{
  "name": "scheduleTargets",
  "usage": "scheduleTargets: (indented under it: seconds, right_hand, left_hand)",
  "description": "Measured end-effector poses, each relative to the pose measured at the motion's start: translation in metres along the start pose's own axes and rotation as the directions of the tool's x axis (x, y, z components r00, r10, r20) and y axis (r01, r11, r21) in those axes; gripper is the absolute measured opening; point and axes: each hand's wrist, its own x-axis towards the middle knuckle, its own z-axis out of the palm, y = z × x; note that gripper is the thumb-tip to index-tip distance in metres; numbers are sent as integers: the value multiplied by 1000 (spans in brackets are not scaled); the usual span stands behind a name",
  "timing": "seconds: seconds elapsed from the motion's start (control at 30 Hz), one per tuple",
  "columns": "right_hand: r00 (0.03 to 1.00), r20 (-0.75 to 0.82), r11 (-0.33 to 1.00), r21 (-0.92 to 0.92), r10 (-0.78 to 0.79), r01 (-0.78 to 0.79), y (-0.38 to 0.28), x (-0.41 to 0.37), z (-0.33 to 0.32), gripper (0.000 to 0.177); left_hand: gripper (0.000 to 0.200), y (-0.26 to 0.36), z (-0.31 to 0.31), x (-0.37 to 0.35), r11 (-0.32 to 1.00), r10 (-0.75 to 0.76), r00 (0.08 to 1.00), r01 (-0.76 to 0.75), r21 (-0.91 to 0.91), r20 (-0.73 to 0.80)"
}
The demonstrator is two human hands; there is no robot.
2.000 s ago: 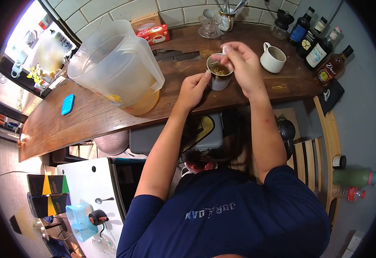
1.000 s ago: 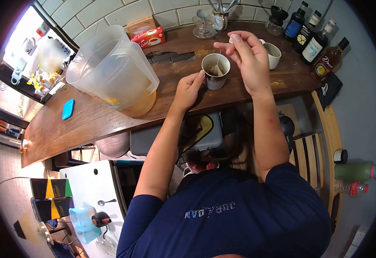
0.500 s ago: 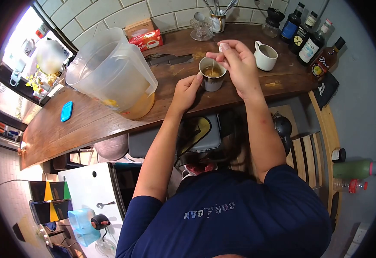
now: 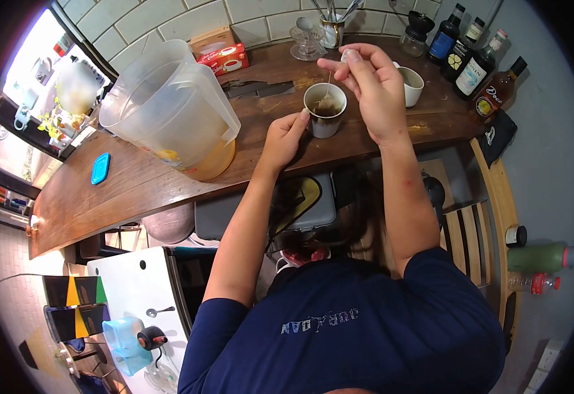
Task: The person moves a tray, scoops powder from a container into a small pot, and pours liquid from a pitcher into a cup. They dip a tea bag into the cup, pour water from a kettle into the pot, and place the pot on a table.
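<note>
Over the last half second, the right hand (image 4: pixel 380 98) has risen and shifted rightward, and the small pale tea bag (image 4: pixel 327 105), sunk in the drink in the earlier view, now shows inside the mouth of the round mug with a white inside, a dark band and a grey lower body (image 4: pixel 325 127). A similar raised pose shows a second ago, so I judge this to be the upper part of a repeated dipping motion, with steeping in progress rather than finished. The bag hangs close to upright, its narrow top toward the thin string (image 4: pixel 329 77) and its wider end down in the mug; the long axis follows the string, which runs up to the fingers. The right hand's grip is closed in a thumb-and-finger pinch on the small white tag (image 4: pixel 344 57). The left hand (image 4: pixel 285 140) has stayed at the mug's side, its grip closed on the mug with the thumb by the rim, though its other fingers are mostly hidden. The mug stands upright, mouth up, near the front edge of the brown wooden worktop (image 4: pixel 129 187), between the large translucent plastic pitcher (image 4: pixel 162 118) and the plain white ceramic cup (image 4: pixel 413 88), partly hidden behind the right hand.
</note>
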Motion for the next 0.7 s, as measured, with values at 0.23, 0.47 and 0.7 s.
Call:
scheduleTargets:
  seconds: [0.23,0.47,0.7]
  right_hand:
    - [980,5,963,-188,197,-193,15,-5,-10,20]
    - [1000,-9,1000,15,5,-5,4,0,-12,18]
    - [992,-5,989,-70,128,-128,10,-4,-15,20]
  left_hand:
    - [39,7,4,-2,999,-13,1000,12,-37,-23]
    - [39,-1,0,0,1000,4,1000,-4,-11,11]
    - [39,-1,2,1,1000,15,1000,-15,-18,-3]
